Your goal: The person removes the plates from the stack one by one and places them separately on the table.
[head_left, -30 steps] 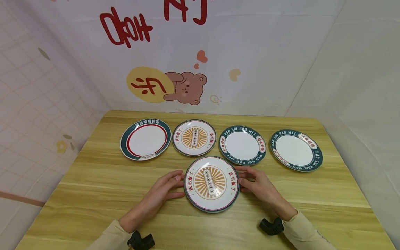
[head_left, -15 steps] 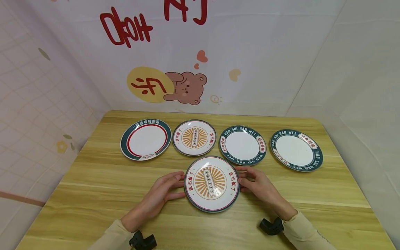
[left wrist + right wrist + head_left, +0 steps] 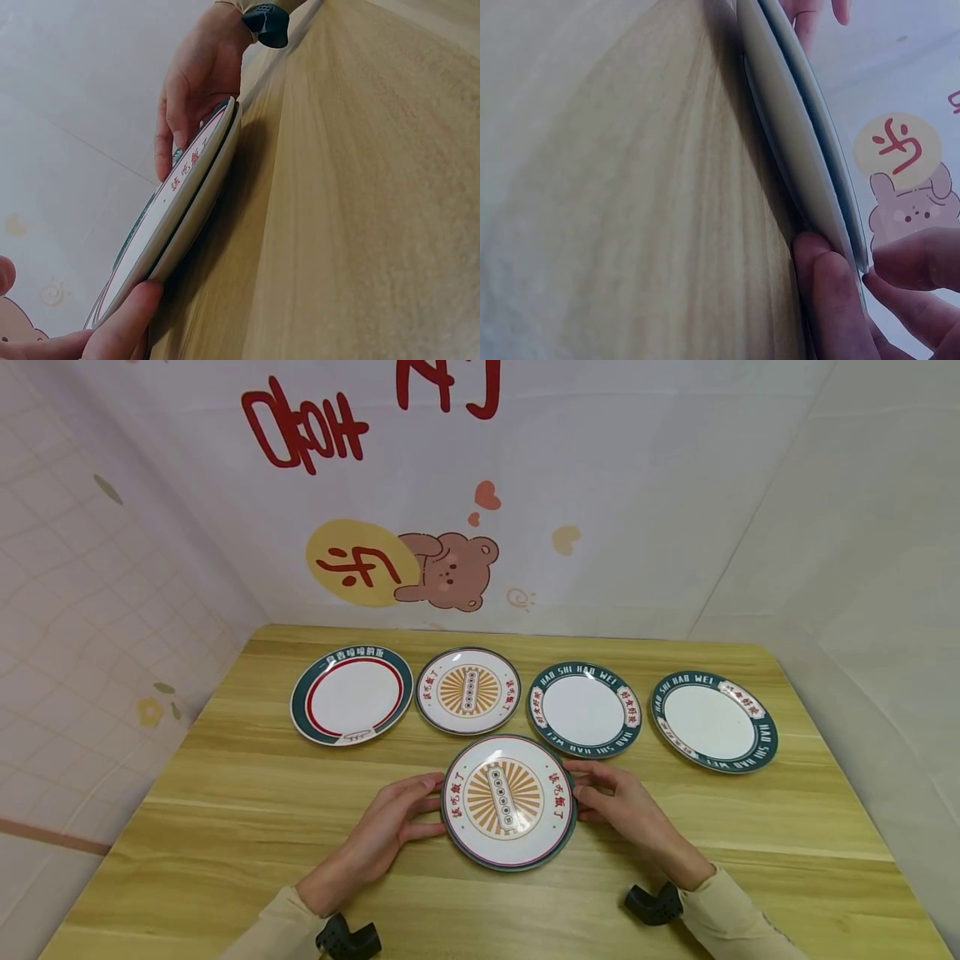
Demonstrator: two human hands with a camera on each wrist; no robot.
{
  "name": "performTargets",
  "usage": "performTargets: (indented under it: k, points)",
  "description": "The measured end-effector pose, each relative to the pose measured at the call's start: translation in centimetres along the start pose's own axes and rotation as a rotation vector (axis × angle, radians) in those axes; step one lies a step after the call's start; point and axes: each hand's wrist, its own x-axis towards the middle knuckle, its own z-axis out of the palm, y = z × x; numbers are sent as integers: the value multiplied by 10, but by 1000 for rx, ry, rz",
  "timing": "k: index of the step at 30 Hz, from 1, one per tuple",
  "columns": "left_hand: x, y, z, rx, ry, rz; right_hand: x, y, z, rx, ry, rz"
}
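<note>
Two stacked plates lie in front of me, the upper plate (image 3: 504, 852) printed with an orange sunburst and red characters. In the left wrist view the pale underside of the lower plate (image 3: 196, 217) shows beneath a dark gap. My left hand (image 3: 382, 825) has its fingers extended to the left rim, one fingertip against the lower plate's edge, thumb just off it. On the opposite side my right hand (image 3: 624, 806) grips the stack, thumb by the upper rim. The right wrist view has its fingers (image 3: 836, 307) low against the lower plate.
Behind the stack stands a row of plates: a red-ringed plate (image 3: 352, 696), a smaller sunburst plate (image 3: 468, 691), and green-rimmed plates at centre right (image 3: 585, 708) and far right (image 3: 714, 721). The wooden table (image 3: 285, 793) ends at white printed wall sheets (image 3: 600, 468).
My left hand has shifted slightly right and closer in against the stack's rim. The right hand and the stacked plates have stayed in place.
</note>
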Motion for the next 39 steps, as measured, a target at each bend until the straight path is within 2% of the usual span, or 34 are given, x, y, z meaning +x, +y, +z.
performTargets:
  k: [8,24,35,39]
  points:
    - [1,0,-1,-2,-2,-15,0,-1,1,-16,10,6]
    - [4,-1,-2,10,15,1,0,-1,2,-32,-13,-27]
    - [4,-4,-5,50,-7,32,1,-1,0,-50,-30,-27]
    - [4,-5,-7,91,-15,44,1,0,1,-51,-30,-28]
